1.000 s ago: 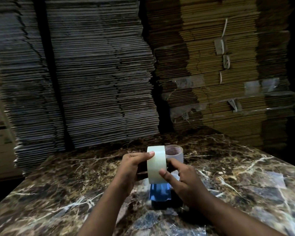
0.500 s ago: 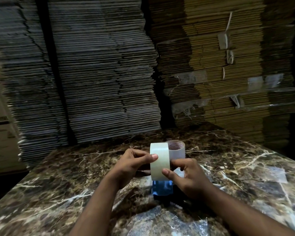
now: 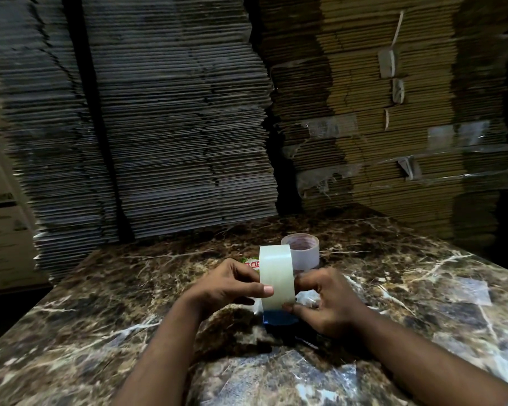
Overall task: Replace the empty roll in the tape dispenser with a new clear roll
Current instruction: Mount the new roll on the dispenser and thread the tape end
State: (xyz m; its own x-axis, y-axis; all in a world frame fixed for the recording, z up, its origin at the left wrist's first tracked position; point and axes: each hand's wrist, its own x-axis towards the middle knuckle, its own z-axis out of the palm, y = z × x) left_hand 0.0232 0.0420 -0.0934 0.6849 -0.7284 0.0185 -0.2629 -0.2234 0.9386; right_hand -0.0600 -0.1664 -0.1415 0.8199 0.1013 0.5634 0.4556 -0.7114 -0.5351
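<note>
A pale clear tape roll (image 3: 276, 276) stands on edge between both hands, just above the blue tape dispenser (image 3: 279, 317) on the marble table (image 3: 100, 317). My left hand (image 3: 232, 284) grips the roll's left side, thumb across its face. My right hand (image 3: 329, 300) holds the roll's right side, its fingertips at the lower edge. Most of the dispenser is hidden under the roll and my right hand. An empty cardboard core (image 3: 301, 252) stands upright on the table right behind the roll.
Tall stacks of flattened cardboard (image 3: 173, 127) rise along the table's far edge, with browner stacks (image 3: 379, 112) at the back right. Patches of clear tape (image 3: 472, 291) stick to the marble on the right and near me.
Both hands have stayed on the roll and lowered it slightly toward the dispenser. My left thumb has slid lower across the roll's face. The camera has tilted a little.
</note>
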